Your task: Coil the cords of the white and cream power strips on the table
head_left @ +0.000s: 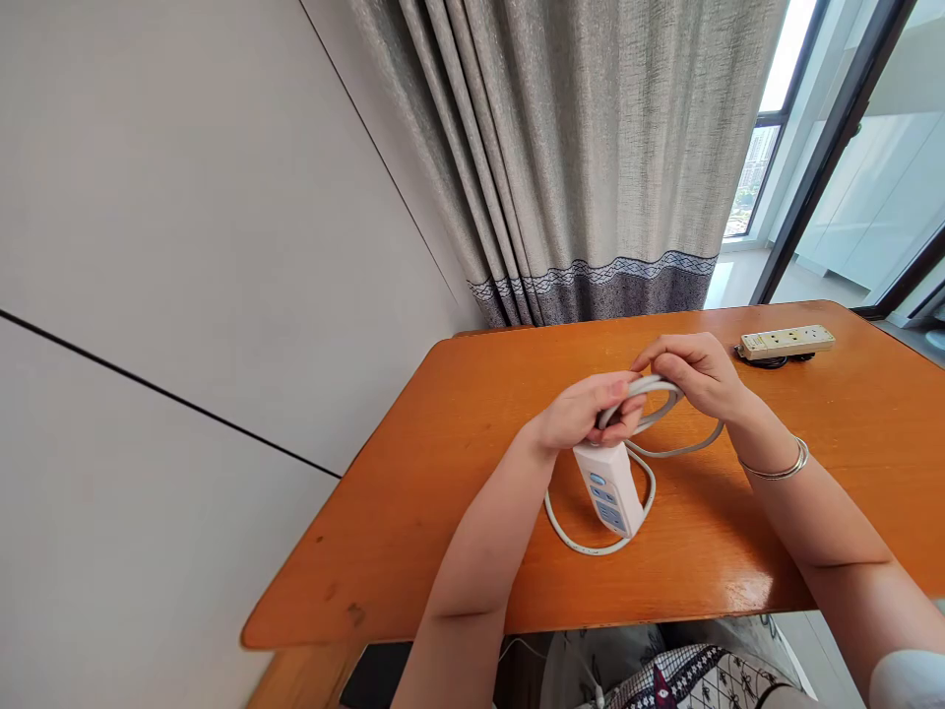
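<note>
A white power strip (pixel 609 489) with blue-grey sockets hangs or rests just below my left hand (pixel 597 406), tilted over the table. My left hand is closed around loops of its pale grey cord (pixel 654 384). Close to it on the right, my right hand (pixel 694 372) pinches the same looped cord, fingertips near those of the left. One loop of the cord droops around the power strip, and another strand curves out below my right hand. Whether the strip touches the tabletop I cannot tell.
The orange-brown wooden table (pixel 413 512) stands against a pale wall (pixel 184 246). At its back right lies a cream power strip (pixel 787 342) with a black cord. Behind hangs a grey curtain (pixel 591 148), beside a dark-framed glass door. A dark flat object (pixel 375 676) sits below the front edge.
</note>
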The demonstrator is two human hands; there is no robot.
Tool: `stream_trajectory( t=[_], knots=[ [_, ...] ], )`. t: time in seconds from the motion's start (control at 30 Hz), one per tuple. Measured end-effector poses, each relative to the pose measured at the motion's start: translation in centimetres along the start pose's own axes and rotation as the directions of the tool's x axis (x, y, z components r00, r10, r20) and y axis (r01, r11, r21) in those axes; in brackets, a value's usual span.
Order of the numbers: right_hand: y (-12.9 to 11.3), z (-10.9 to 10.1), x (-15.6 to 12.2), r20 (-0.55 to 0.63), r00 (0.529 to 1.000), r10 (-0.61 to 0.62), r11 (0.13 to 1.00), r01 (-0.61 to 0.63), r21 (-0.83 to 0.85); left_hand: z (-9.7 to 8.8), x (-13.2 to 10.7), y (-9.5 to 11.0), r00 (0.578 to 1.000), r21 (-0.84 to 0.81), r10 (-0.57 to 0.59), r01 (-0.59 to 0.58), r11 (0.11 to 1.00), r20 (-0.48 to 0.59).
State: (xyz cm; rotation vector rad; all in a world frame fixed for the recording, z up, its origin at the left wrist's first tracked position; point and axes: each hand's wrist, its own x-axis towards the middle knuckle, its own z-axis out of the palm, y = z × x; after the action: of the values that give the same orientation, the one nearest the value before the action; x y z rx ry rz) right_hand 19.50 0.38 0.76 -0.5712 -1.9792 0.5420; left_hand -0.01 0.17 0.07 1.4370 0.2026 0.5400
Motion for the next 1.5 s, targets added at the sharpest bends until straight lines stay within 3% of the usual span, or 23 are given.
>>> stream_trajectory(
  t=[0.13,0.3,0.4,0.47,0.57,0.63,0.7,0.77,0.83,0.9,1.0,1.1,1.27,1.37,1.5],
  knots=[
    [1.0,0.4,-0.1,-0.081,0.997,0.007,0.995,-0.015,-0.096,-0.3,0.2,0.1,0.974,-0.206,0.068,-0.113,0.972,-0.215],
    [1.4,0.8,0.2,-0.062,0.992,0.109,0.978,-0.118,-0.171,0.0,0.9,0.6,0.888,-0.36,0.009,-0.196,0.912,-0.46],
    [1.6,0.8,0.3,-0.026,0.979,0.2,0.969,-0.202,-0.142,0.1,1.0,1.2,0.833,-0.351,0.055,-0.291,0.89,-0.551],
    [1.9,0.8,0.3,0.02,0.952,0.305,0.952,-0.305,-0.01,-0.3,0.7,1.9,0.773,-0.312,0.118,-0.384,0.869,-0.623],
    [2.6,1.0,0.1,0.156,0.895,0.419,0.86,-0.446,0.248,-1.2,-0.4,3.0,0.648,-0.215,0.236,-0.538,0.815,-0.724],
    [3.2,1.5,0.1,0.213,0.88,0.425,0.806,-0.475,0.354,-2.1,-1.2,3.7,0.572,-0.143,0.31,-0.612,0.778,-0.759],
    [3.8,2.2,0.0,0.176,0.893,0.414,0.811,-0.45,0.374,-3.0,-2.1,4.2,0.51,-0.068,0.38,-0.66,0.748,-0.771],
    [4.4,2.9,-0.1,0.051,0.922,0.383,0.887,-0.383,0.258,-3.9,-3.0,4.5,0.448,0.017,0.441,-0.687,0.727,-0.778],
    [4.8,3.5,-0.2,-0.058,0.953,0.298,0.955,-0.298,0.013,-4.8,-3.7,4.8,0.389,0.095,0.478,-0.69,0.717,-0.788],
    [4.8,3.8,-0.3,-0.042,0.977,0.209,0.948,-0.213,-0.236,-5.5,-4.2,4.8,0.347,0.153,0.492,-0.673,0.724,-0.799],
    [3.9,3.5,-0.4,0.107,0.972,0.208,0.859,-0.13,-0.495,-6.0,-4.1,4.6,0.319,0.224,0.516,-0.637,0.738,-0.795],
    [2.3,2.7,-0.3,0.171,0.945,0.28,0.705,-0.081,-0.705,-5.7,-3.2,3.9,0.32,0.281,0.562,-0.619,0.734,-0.763],
    [-0.1,1.3,-0.1,0.164,0.93,0.33,0.467,-0.01,-0.884,-4.4,-1.3,2.4,0.403,0.36,0.581,-0.502,0.786,-0.708],
    [-1.1,1.5,-0.3,0.163,0.936,0.311,0.428,0.015,-0.904,-3.7,-0.6,1.4,0.426,0.427,0.602,-0.439,0.79,-0.675],
    [-2.2,3.0,-0.8,0.185,0.935,0.302,0.475,0.021,-0.88,-3.2,0.2,0.0,0.428,0.559,0.695,-0.414,0.719,-0.578]
  ],
)
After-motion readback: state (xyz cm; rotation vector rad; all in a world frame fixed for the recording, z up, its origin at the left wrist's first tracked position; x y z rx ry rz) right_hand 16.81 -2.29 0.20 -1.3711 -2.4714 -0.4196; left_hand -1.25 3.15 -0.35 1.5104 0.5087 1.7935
